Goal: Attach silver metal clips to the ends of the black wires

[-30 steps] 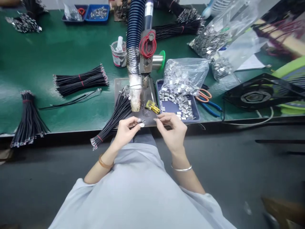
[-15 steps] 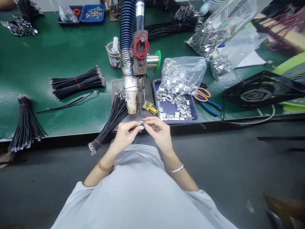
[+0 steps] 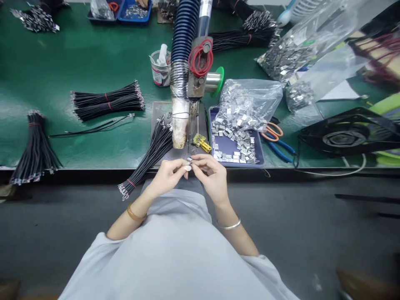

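Just over the front edge of the bench, my left hand and my right hand meet fingertip to fingertip. Between them they pinch a small silver metal connector, mostly covered by the fingers. A round white patch shows at my left thumb tip; I cannot tell what it is. Beside my left hand a bundle of black cables lies slantwise over the edge. Right of my hands, a blue-purple tray holds loose silver connectors and an open plastic bag of more.
A soldering stand with a ribbed fume hose rises before me. Near it are a yellow tool, solder spool and cup. Pliers and a black fan stand right; cable bundles lie left.
The view has shifted slightly, so most bench items appear further right. Both hands keep their pinch on the connector, with only small finger movements.
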A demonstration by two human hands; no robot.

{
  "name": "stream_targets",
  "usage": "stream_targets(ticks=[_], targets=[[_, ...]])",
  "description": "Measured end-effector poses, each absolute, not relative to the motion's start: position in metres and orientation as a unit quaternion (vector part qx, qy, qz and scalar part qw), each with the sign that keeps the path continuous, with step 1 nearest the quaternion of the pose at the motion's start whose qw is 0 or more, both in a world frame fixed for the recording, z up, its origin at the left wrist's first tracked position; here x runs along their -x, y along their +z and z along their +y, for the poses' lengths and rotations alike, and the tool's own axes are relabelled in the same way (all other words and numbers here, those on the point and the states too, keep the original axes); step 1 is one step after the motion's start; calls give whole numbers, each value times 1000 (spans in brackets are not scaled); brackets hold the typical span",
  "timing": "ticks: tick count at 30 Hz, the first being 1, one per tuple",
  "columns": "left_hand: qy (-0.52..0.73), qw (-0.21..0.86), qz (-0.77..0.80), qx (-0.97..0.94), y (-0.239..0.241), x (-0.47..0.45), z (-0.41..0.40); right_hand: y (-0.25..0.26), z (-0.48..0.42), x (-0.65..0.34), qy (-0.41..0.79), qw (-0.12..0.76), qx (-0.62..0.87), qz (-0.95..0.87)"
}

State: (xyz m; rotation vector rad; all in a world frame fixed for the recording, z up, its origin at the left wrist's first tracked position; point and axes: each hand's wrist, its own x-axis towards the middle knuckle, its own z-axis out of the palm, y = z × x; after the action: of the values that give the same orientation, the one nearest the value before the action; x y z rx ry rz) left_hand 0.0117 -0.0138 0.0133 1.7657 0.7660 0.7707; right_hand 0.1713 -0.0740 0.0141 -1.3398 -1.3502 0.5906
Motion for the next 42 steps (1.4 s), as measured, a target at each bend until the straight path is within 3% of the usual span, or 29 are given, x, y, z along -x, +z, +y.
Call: stream_targets(ticks=[2,5,12,21,34,42], targets=[[297,628,312,-648,18,-11,-10,12,-73,-168,235,556,566,-561],[293,717,322,-544,22,-12,-6,12,-74,-166,143,567,576,-571],[331,714,384,-483,28,-20,-3,18,-82,-166,-20,541,515,-665],[354,717,381,-463,31,-22,-2,6,-81,-163,78,579,555,-592],[409,664,388,-492,24,-27,-4,4,-77,-168,-6,537,514,-669],[419,639,412,-496,24,-32,-4,4,-72,-169,102,561,550,-611]])
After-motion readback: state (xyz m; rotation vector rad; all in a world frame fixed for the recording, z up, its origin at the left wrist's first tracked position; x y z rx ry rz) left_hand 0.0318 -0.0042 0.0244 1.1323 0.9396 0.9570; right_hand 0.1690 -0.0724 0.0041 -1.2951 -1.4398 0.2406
